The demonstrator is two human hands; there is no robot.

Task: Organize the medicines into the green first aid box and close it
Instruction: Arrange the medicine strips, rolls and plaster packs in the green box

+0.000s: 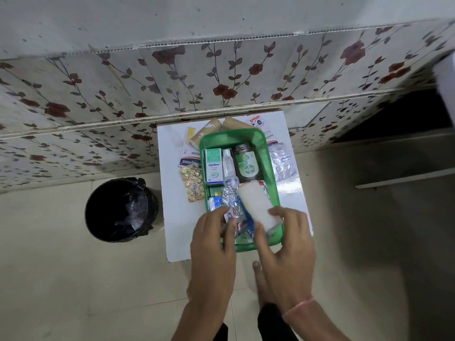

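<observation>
Right hand (pixel 283 244): fingers (pixel 261 232) closed around the near end of a white gauze roll (pixel 256 205), which lies tilted over the green first aid box (pixel 272 166). Left hand (pixel 214 239): fingers (pixel 230 226) pinch crumpled foil blister strips (pixel 231 196) at the box's near end. Inside the open box: an Optibex carton (pixel 213 166), a white tube (pixel 228 162), a Dettol bottle (pixel 246 163). On the white worktop (pixel 170 193), a gold tablet strip (pixel 192 184) lies left of the box, a silver strip (pixel 282 163) right. A black bin (pixel 120 210) stands on the floor.
</observation>
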